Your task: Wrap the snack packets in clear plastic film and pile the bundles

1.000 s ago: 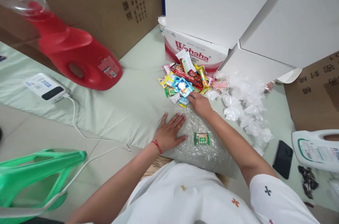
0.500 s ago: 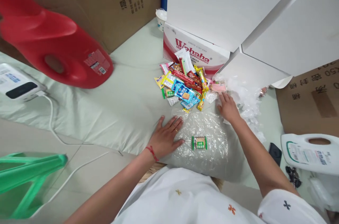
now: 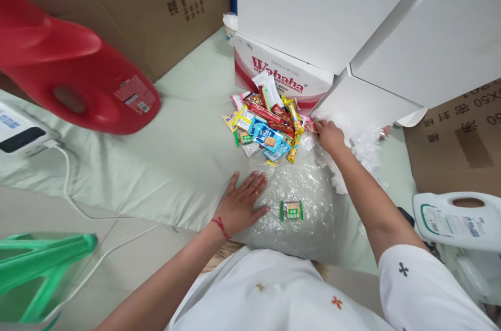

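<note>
Since half a second ago, the right hand [image 3: 331, 138] has moved up to the pink packet [image 3: 309, 124] at the right side of the snack pile [image 3: 268, 122]; its fingertips meet the wrapper, but I can't tell whether they grip it. The left hand [image 3: 239, 205] lies flat, fingers spread, at the edge of the clear plastic sheet [image 3: 313, 185], where one green-ended biscuit packet [image 3: 291, 211] sits apart. A careless pull could topple the neighbouring yellow packet [image 3: 293, 113] or snag the crumpled plastic [image 3: 362, 135]; tugging the sheet could slide the biscuit lapward.
</note>
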The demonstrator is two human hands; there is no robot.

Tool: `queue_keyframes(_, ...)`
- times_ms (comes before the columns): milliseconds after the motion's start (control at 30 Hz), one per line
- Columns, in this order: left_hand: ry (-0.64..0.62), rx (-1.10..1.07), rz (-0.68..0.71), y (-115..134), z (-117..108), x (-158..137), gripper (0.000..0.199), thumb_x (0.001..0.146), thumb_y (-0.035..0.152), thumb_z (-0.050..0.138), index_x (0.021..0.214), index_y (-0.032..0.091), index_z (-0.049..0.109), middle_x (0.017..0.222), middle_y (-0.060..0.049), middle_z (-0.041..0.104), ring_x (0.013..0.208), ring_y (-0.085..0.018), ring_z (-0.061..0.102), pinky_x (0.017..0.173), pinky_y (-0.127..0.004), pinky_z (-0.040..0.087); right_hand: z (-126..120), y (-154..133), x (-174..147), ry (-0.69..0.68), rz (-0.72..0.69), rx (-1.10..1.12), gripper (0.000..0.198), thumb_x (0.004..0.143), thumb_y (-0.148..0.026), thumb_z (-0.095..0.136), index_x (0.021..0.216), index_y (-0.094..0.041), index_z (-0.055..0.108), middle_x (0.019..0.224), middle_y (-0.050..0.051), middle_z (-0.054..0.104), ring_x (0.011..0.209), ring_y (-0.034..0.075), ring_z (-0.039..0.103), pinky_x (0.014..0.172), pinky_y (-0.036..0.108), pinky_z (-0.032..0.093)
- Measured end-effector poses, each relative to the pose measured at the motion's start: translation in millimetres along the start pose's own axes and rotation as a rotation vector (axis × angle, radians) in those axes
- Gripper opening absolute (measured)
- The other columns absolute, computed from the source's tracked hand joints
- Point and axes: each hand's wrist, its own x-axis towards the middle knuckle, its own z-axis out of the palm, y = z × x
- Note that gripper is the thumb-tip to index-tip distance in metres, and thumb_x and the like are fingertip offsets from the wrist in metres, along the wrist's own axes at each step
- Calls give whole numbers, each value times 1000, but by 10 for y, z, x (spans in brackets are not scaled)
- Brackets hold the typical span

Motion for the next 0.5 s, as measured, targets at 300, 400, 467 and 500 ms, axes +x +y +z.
queue_keyframes(300,-23,-23,-23,10,-26,15,72,100,61,47,161,25,36,165,-9,40,155,-29,34,129,-60,-5,-120,707,-175,149,292,567,36,95,-30,48,115,-17,74,102,9,78,86,21,67,78,30,50)
queue_keyframes(400,-25,-21,-16,9,-24,17,71,100,60,47,161,26,37,164,-9,42,154,-30,36,129,-61,-2,-139,648,-236,76,203,480,35,94,-30,52,118,-19,74,110,10,77,93,24,69,82,33,51)
queue_keyframes(467,-16,-17,-11,8,-15,14,71,100,60,46,161,26,37,164,-10,42,154,-30,36,129,-62,-1,-139,505,-198,27,113,281,45,89,-24,58,133,-22,69,132,11,71,112,29,66,88,35,51)
queue_keyframes(500,-9,-16,-10,7,-10,12,70,100,60,46,161,25,37,164,-10,42,154,-31,36,129,-62,0,-135,420,-167,-9,77,192,57,86,-22,62,143,-24,61,142,12,65,121,31,63,90,36,52)
